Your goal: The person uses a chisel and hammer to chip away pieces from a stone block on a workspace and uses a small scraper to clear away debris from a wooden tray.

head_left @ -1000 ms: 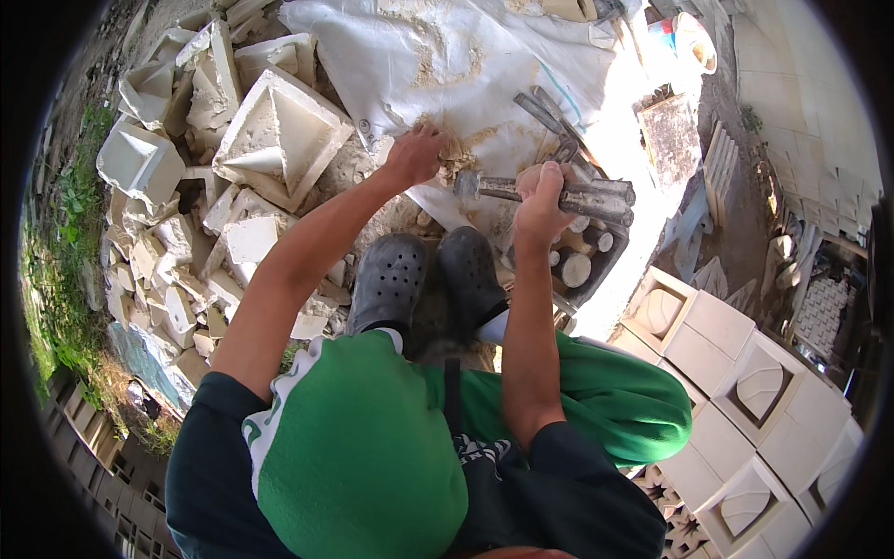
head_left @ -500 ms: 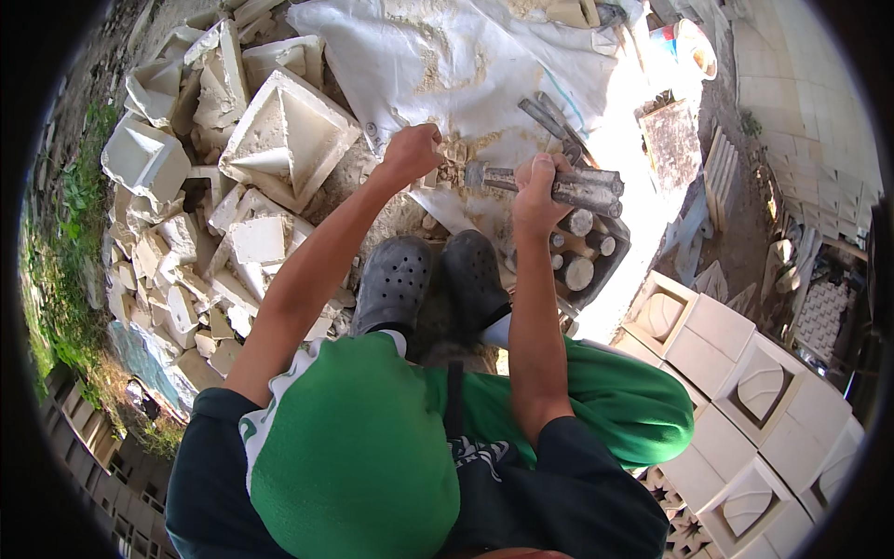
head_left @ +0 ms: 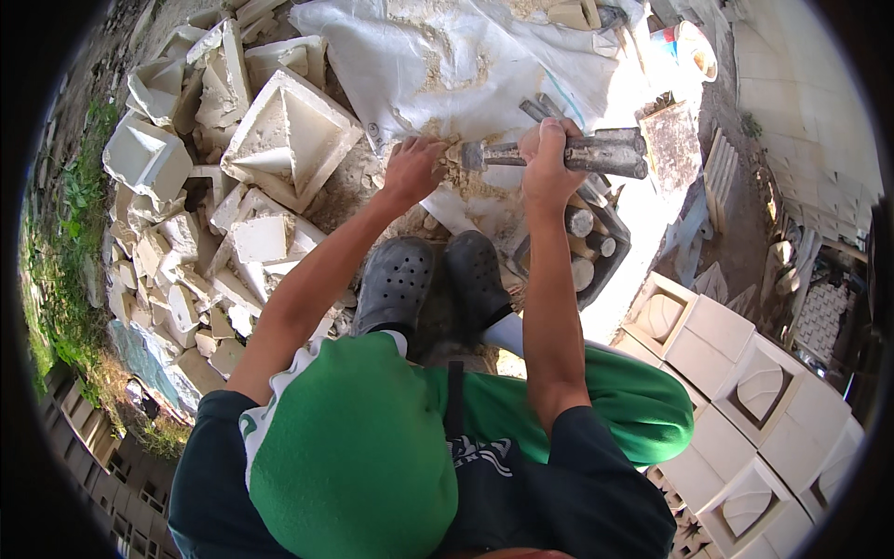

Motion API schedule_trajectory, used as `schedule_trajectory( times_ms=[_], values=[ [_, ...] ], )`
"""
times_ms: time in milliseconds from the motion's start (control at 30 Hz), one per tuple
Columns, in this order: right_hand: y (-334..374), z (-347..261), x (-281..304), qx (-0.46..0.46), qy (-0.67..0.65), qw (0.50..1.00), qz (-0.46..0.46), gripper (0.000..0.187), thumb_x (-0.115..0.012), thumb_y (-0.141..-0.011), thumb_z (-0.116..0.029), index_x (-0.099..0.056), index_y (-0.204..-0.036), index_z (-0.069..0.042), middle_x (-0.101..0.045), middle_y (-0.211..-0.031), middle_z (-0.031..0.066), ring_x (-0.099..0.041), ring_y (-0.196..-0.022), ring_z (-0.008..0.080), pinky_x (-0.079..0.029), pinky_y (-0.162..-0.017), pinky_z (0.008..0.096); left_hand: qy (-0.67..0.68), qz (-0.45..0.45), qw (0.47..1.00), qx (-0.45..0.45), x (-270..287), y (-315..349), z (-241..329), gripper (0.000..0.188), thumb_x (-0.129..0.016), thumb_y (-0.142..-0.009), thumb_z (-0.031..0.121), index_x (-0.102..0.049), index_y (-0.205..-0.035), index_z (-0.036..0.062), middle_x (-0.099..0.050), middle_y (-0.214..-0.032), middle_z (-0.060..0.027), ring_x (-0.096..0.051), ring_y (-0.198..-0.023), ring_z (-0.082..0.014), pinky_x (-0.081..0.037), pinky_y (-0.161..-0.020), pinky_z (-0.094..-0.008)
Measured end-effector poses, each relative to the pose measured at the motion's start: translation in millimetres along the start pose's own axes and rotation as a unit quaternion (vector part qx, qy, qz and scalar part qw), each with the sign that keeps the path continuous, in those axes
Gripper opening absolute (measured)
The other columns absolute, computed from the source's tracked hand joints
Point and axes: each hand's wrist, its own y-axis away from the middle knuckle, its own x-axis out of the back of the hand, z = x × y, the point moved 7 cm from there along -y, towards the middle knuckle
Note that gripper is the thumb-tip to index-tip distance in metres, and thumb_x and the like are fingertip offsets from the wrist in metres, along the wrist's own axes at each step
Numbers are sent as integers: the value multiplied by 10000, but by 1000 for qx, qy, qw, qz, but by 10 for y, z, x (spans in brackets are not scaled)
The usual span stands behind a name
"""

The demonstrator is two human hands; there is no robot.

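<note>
My right hand [head_left: 551, 168] is closed round a dusty grey tool [head_left: 605, 155], held level above the ground. The tool has a flat, blade-like end pointing left and a thick, pipe-like end on the right; its exact kind I cannot tell. Just left of the blade end is my left hand [head_left: 413, 173], palm down and low over crumbly pale rubble, fingers apart and partly bent, with nothing visible in them. Beneath both hands spreads a white sheet [head_left: 521, 70] dusted with tan powder. Long metal tools [head_left: 551, 106] lie on it beyond my right hand.
Broken pale blocks [head_left: 289, 140] are heaped on the left. A dark crate [head_left: 610, 252] of round-ended cylinders stands near my right forearm. Pale moulded blocks [head_left: 717, 345] are stacked at lower right. My grey clogs [head_left: 396, 284] stand near the sheet. A bucket [head_left: 697, 51] lies at far right.
My left hand has gone from closed to fingers spread, moving slightly nearer me. My right hand has shifted a little right and farther away, raising and turning the grey tool.
</note>
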Motion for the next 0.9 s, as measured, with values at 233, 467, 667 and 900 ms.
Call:
schedule_trajectory(
  times_ms=[233,467,667,900],
  values=[
    [62,-1047,-194,118,-4,993,23,334,-439,-818,-74,-258,-545,-139,-238,-440,-31,-192,-378,82,-231,-411,267,-10,71,994,85,91,-186,-257,341,-577,-794,184,-600,-1123,94,-572,-1198,-81,-492,-1157,-280,-362,-988,-444],
    [-198,126,14,75,-8,997,24,275,-473,-828,-13,-328,-611,-101,-340,-474,-4,-294,-404,88,-278,-428,278,-10,2,994,107,-60,-215,-224,307,-529,-829,193,-619,-1113,118,-583,-1187,-82,-506,-1152,-284,-351,-1001,-451],
    [-3,-728,-77,66,-17,998,3,315,-472,-817,-32,-298,-571,-125,-282,-459,-19,-236,-386,95,-255,-415,273,-18,-4,994,103,-97,-123,-359,273,-543,-836,189,-634,-1085,122,-599,-1154,-88,-517,-1130,-294,-364,-982,-463],
    [-72,-715,-131,76,-49,996,23,293,-514,-834,-28,-347,-598,-80,-364,-484,-11,-320,-426,67,-288,-418,246,10,63,993,95,77,-159,-281,267,-530,-810,178,-656,-1038,118,-618,-1093,-98,-539,-1086,-299,-380,-968,-443]
  ],
)
